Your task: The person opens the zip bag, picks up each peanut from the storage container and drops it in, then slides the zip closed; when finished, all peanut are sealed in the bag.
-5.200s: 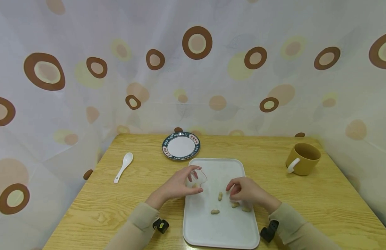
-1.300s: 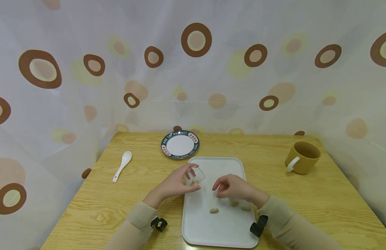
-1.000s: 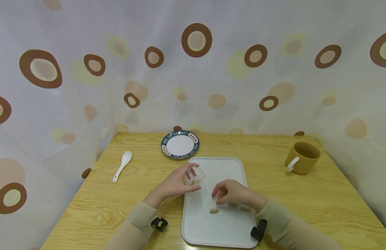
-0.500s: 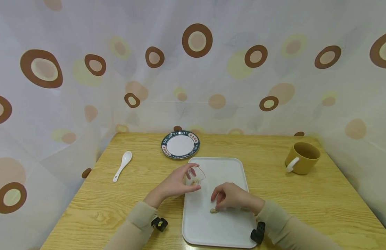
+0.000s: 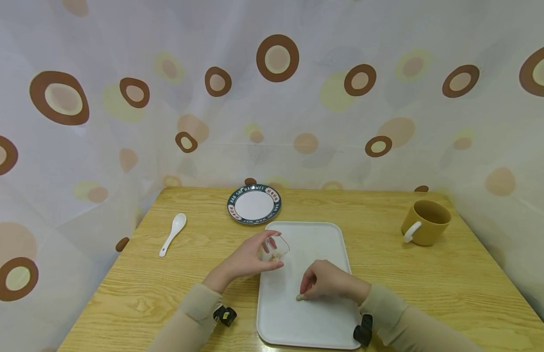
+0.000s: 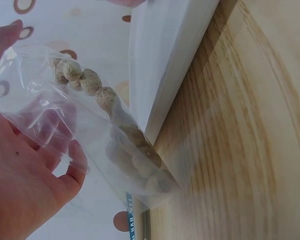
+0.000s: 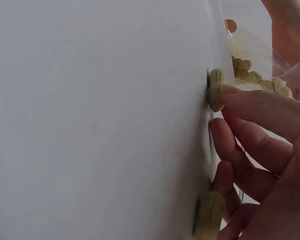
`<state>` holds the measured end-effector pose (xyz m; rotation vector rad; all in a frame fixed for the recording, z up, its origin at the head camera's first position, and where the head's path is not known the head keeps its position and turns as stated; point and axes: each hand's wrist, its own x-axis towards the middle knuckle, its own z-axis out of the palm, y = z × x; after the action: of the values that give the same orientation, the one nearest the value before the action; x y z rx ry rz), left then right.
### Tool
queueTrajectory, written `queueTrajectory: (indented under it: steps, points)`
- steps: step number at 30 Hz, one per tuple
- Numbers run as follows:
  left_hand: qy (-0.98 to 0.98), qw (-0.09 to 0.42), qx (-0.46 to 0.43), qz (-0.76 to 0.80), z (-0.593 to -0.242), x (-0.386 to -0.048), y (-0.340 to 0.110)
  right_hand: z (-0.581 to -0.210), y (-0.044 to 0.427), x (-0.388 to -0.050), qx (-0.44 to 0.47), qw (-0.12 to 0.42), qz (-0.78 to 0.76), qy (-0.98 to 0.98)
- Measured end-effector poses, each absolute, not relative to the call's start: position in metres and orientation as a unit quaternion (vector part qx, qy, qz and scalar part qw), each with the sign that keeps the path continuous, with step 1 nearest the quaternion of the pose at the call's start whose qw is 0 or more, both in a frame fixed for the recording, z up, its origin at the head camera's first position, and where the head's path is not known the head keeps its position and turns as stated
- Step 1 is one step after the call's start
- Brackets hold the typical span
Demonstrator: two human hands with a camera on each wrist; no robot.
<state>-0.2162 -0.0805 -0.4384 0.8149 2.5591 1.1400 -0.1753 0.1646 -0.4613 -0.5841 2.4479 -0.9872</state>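
My left hand (image 5: 247,258) holds a clear plastic bag (image 5: 278,249) with its mouth spread, at the left edge of the white tray (image 5: 307,330). Inside the bag, several unshelled peanuts (image 6: 106,98) show through the film in the left wrist view. Low over the tray, my right hand (image 5: 328,279) pinches a peanut (image 7: 216,91) between thumb and finger; the peanut still lies on or just at the tray surface. Another peanut (image 7: 210,216) lies on the tray close under the curled fingers in the right wrist view. In the head view the right hand hides that part of the tray.
A white spoon (image 5: 172,233) lies on the wooden table at the left. Behind the tray sits a plate with a dark patterned rim (image 5: 232,211). A yellow mug (image 5: 423,230) with a white handle stands at the right. A patterned curtain (image 5: 307,117) backs the table.
Over the last second my right hand came down and closed its fingertips on a peanut. Another peanut, seen mid-tray 5.2 s ago, is no longer there. My left hand keeps its place.
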Motion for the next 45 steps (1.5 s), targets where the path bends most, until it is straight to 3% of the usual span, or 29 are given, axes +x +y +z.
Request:
queueTrajectory:
  steps: [13,29,45]
  points:
    - [0.873,0.106,0.285,0.38,-0.439,-0.215,-0.079,-0.459,0.169,-0.178,-0.193,0.23,-0.368,0.88]
    - [0.87,0.117,0.29,0.382,-0.437,-0.214,-0.073,-0.426,0.195,-0.203,-0.227,0.147,-0.411,0.87]
    - [0.867,0.114,0.307,0.375,-0.436,-0.216,-0.069,-0.397,0.176,-0.206,-0.145,0.119,-0.462,0.867]
